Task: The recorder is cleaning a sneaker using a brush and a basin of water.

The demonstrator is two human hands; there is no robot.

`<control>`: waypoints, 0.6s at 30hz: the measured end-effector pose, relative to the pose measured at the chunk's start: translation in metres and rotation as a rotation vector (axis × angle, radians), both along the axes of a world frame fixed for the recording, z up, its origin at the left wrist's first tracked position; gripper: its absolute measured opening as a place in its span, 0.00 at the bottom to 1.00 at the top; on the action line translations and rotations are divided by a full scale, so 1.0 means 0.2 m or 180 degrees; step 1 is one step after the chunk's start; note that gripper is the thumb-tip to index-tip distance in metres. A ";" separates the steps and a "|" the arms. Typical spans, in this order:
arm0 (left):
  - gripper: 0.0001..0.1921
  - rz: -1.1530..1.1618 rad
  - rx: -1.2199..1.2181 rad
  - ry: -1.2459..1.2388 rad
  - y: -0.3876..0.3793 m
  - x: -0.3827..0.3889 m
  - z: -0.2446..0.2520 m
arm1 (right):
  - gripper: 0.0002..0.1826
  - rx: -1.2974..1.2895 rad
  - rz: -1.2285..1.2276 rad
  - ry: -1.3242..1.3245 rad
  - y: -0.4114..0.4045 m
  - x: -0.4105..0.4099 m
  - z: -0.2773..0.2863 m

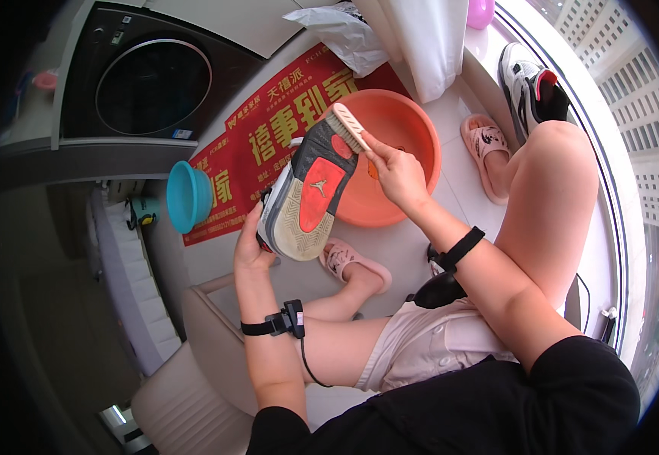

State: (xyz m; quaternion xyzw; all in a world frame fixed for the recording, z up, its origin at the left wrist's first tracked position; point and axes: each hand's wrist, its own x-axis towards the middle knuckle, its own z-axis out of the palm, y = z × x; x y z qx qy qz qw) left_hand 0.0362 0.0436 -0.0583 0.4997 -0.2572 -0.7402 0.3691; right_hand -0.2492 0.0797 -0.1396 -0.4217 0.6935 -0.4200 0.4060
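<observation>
My left hand (252,244) grips a sneaker (313,199) by its heel end, the sole turned up towards me. That sole is black at the toe, red in the middle and beige at the heel. In my right hand (402,179) is a scrub brush (349,126) with a pale handle, its bristles against or just beside the sole's toe edge. Beneath the toe and brush stands an orange plastic basin (429,156), partly hidden by the shoe and my right hand. The other sneaker (528,91), white and black with a red lining, rests on the windowsill at right.
A red printed mat (275,122) bearing writing lies under the basin. On its left edge a blue basin (187,196) sits tilted. A front-loading washing machine (153,85) stands at upper left, a white plastic bag (343,34) at the top. A beige chair (193,392) is at lower left.
</observation>
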 end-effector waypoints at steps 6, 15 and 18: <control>0.23 0.0141 -0.0296 -0.0423 -0.04 -0.02 0.00 | 0.23 -0.1309 0.0278 -0.0160 0.12 0.15 0.03; 0.24 0.0391 -0.0262 -0.0015 -0.03 0.05 0.02 | 0.22 -0.0866 0.0076 0.0017 0.13 0.11 -0.15; 0.24 0.0317 -0.0213 -0.0084 -0.04 0.05 0.02 | 0.23 -0.1053 -0.0118 -0.0193 0.08 0.09 -0.14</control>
